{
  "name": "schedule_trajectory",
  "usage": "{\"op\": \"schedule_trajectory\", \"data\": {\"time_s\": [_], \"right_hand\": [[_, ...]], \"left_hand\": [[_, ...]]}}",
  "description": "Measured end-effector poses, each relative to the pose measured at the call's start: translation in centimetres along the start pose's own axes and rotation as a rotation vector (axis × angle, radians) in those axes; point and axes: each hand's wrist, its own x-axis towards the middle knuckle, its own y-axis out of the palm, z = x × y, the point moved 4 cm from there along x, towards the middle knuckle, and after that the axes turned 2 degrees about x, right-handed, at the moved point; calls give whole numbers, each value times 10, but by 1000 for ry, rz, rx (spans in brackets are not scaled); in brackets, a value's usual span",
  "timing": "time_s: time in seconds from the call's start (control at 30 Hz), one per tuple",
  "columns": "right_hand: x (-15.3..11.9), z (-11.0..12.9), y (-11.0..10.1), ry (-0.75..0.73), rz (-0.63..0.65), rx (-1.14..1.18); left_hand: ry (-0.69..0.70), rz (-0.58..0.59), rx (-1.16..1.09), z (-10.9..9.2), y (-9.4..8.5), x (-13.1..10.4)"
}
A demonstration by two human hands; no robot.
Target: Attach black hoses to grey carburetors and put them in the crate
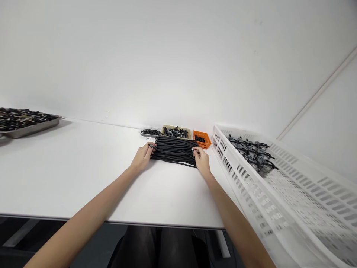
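A wide pile of long, thin black rubber tubes [175, 149] lies side by side on the white table, running left to right in front of me. My left hand [143, 155] is at their left ends, thumb and fingers closed on the ends of some tubes. At the other end, my right hand [202, 160] pinches tubes near their right tips. One or two tubes stick out a little at the front of the pile. How many tubes each hand grips is hidden by the fingers.
Behind the tubes stand a shallow tray of black rings [150, 132], a cream tray [190, 133] of black and grey parts, and an orange basket [205, 145]. A large white crate [251, 186] holding black-and-grey assemblies [252, 154] is on the right. Far left sits a metal tray [33, 128].
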Motion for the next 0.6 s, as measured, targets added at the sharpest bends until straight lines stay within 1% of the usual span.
{"op": "schedule_trajectory", "data": {"time_s": [0.23, 0.6], "right_hand": [[0, 0, 0, -13, -2, -11], [-1, 1, 0, -15, 29, -9]], "left_hand": [[-24, -30, 21, -1, -1, 0], [-57, -112, 25, 9, 0, 3]]}}
